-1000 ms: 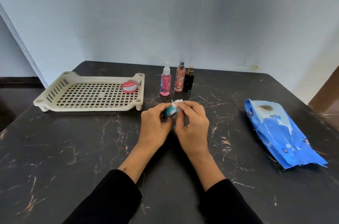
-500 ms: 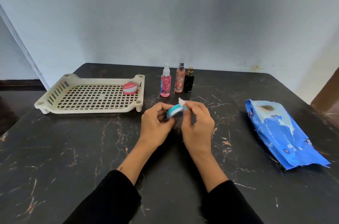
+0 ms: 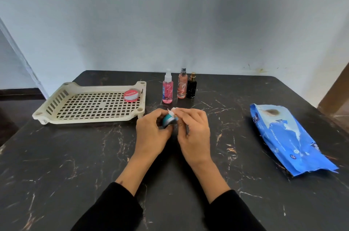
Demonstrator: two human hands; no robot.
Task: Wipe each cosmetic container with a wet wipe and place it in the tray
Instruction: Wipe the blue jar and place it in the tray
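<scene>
My left hand (image 3: 151,132) grips a small round teal tin (image 3: 168,120) over the middle of the table. My right hand (image 3: 194,132) pinches a crumpled white wet wipe (image 3: 172,111) against the tin's top edge. A cream slotted tray (image 3: 56,115) lies at the left, with a red round tin (image 3: 130,95) in its far right corner. Behind my hands stand a pink spray bottle (image 3: 167,90), a peach spray bottle (image 3: 182,88) and a black bottle with a gold cap (image 3: 191,88), all upright in a row.
A blue wet-wipe pack (image 3: 289,140) lies on the right side of the dark marble table (image 3: 75,164). A pale wall runs along the table's far edge. A brown door edge (image 3: 338,96) shows at the far right.
The tin has turned in my left hand, its side now facing me, and the wipe has shifted over its top edge. Both hands stayed in about the same place.
</scene>
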